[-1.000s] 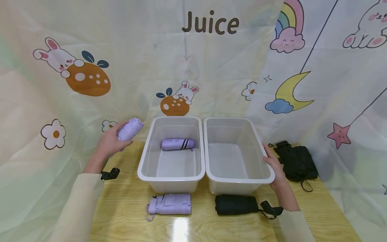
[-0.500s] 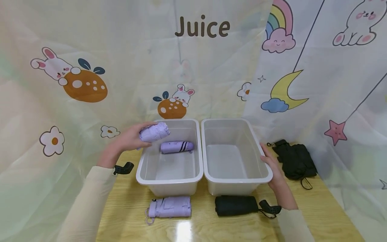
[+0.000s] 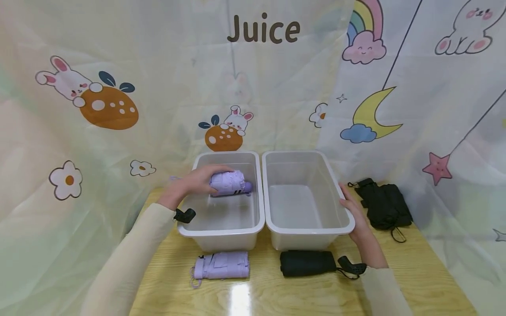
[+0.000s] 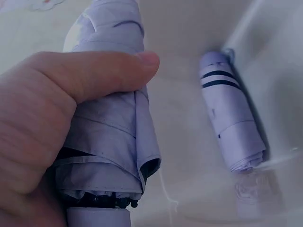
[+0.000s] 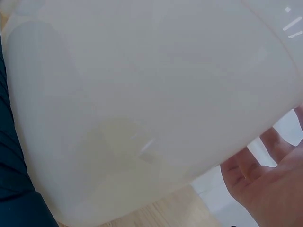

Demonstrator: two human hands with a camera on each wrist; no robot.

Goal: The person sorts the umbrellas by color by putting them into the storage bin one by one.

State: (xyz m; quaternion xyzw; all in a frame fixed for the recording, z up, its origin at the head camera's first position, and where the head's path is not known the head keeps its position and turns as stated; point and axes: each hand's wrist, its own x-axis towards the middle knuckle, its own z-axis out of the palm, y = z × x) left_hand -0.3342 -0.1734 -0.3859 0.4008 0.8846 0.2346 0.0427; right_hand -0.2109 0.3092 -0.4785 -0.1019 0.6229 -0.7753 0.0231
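Observation:
My left hand (image 3: 199,180) grips a rolled lilac folding umbrella (image 3: 228,181) above the left white bin (image 3: 221,232). In the left wrist view, the thumb lies across that umbrella's (image 4: 106,123) wrapped fabric. A second lilac umbrella (image 4: 232,113) with two dark stripes lies on the bin floor, partly hidden by the held one in the head view. My right hand (image 3: 359,219) touches the right side of the right white bin (image 3: 308,231). The right wrist view shows its fingers (image 5: 241,168) against the bin's outer wall (image 5: 156,80).
In front of the left bin lies another lilac umbrella (image 3: 222,265). A black folded umbrella (image 3: 308,263) lies before the right bin. Black bundled fabric with a cord loop (image 3: 387,206) sits at the right. A printed curtain (image 3: 166,87) hangs behind the wooden table (image 3: 189,303).
My left hand has carried the umbrella rightward from beside the left bin to over its inside, and lower in the last half second. The right hand stays at the right bin.

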